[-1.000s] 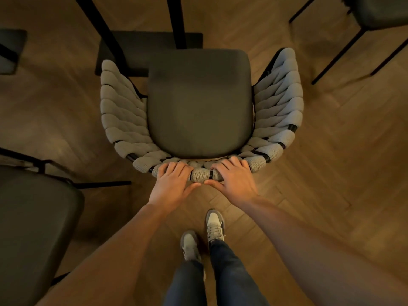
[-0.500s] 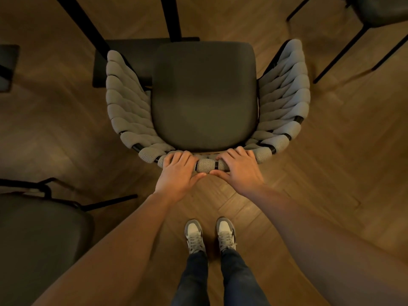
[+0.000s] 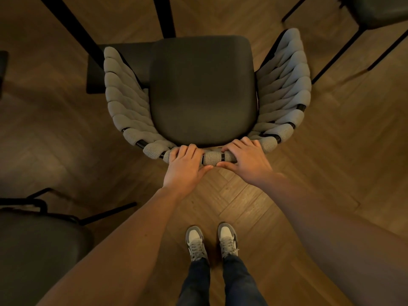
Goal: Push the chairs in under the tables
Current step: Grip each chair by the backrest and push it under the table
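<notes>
A chair with a dark seat cushion and a curved back of grey woven cord stands right in front of me, seen from above. My left hand and my right hand both grip the top rail of its back, side by side, fingers curled over the rail. Ahead of the seat, dark table legs rise from a flat black base plate, which the chair's front partly covers. The table top is out of view.
Another dark chair with black metal legs stands close at my lower left. A third chair on thin black legs is at the upper right. The floor is wooden herringbone parquet. My feet stand behind the chair.
The chair has slid forward, away from me, over the table's base plate, with both hands holding its back. My feet came level, side by side.
</notes>
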The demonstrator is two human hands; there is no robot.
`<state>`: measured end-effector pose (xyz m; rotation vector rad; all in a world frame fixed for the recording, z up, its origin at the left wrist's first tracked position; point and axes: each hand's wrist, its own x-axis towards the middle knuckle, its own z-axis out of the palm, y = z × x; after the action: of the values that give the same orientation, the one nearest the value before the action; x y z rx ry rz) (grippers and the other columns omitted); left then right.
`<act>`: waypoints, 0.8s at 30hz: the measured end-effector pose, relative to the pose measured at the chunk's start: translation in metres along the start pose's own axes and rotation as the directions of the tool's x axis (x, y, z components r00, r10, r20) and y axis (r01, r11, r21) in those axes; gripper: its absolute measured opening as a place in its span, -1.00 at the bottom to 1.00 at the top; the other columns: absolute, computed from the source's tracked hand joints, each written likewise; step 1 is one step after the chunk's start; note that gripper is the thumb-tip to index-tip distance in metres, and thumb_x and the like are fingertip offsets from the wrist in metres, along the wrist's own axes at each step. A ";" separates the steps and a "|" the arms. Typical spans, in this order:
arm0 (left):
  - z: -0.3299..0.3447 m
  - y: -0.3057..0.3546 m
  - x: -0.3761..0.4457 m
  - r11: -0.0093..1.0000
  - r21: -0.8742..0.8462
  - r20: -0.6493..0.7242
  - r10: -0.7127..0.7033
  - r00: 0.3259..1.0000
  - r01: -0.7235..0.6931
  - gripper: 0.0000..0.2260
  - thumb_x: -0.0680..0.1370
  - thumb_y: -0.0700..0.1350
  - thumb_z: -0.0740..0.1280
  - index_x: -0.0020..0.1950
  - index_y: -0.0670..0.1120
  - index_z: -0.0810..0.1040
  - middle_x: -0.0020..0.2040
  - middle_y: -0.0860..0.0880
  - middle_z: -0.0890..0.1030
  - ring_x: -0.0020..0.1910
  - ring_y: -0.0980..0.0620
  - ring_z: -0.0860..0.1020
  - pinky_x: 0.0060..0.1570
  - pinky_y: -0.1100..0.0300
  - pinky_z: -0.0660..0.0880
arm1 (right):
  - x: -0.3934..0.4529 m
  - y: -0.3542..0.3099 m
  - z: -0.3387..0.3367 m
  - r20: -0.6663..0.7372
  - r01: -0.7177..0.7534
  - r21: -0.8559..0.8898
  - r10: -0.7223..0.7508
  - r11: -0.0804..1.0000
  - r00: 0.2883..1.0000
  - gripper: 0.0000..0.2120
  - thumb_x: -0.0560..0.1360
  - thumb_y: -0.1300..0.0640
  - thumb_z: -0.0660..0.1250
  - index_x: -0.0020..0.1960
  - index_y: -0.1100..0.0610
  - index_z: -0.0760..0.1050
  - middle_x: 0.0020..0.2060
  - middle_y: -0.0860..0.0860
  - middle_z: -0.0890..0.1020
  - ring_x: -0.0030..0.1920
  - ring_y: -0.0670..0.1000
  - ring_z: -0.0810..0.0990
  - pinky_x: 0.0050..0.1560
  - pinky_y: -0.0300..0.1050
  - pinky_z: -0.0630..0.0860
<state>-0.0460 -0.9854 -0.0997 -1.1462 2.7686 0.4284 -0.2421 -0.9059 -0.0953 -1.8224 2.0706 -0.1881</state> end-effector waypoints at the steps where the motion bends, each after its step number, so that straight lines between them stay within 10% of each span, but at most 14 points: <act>1: 0.001 0.001 0.001 1.000 0.004 0.000 0.001 1.000 -0.001 -0.53 0.60 0.26 0.07 0.30 -0.03 0.45 0.18 -0.02 0.49 0.20 -0.04 0.41 0.30 -0.03 0.27 | 0.000 0.002 0.000 0.005 0.002 -0.006 -0.002 1.000 1.000 -0.53 0.52 -0.35 0.21 0.21 -0.04 0.53 0.07 -0.08 0.58 0.10 0.01 0.43 0.07 -0.08 0.20; 12: -0.016 0.000 -0.003 0.999 -0.023 0.081 0.029 0.996 -0.028 -0.55 0.62 0.19 0.15 0.44 0.00 0.33 0.32 -0.01 0.43 0.32 -0.03 0.36 0.40 -0.01 0.20 | -0.008 -0.016 -0.008 0.024 -0.060 -0.004 0.060 0.998 0.998 -0.51 0.55 -0.26 0.25 0.35 0.00 0.44 0.22 -0.03 0.53 0.27 0.06 0.42 0.35 0.05 0.25; 24: -0.062 0.013 -0.148 0.958 -0.121 0.046 -0.255 0.966 0.259 -0.69 0.64 0.04 0.17 0.36 0.03 0.46 0.31 0.03 0.49 0.36 0.04 0.37 0.41 0.07 0.15 | -0.079 -0.103 -0.009 0.070 0.144 0.107 -0.152 0.984 0.986 -0.62 0.59 -0.06 0.27 0.37 0.01 0.43 0.26 -0.02 0.50 0.31 0.05 0.42 0.26 0.02 0.35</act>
<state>0.0498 -0.8954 -0.0069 -1.4916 2.5488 0.5912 -0.1424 -0.8454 -0.0367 -1.8911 1.8392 -0.2530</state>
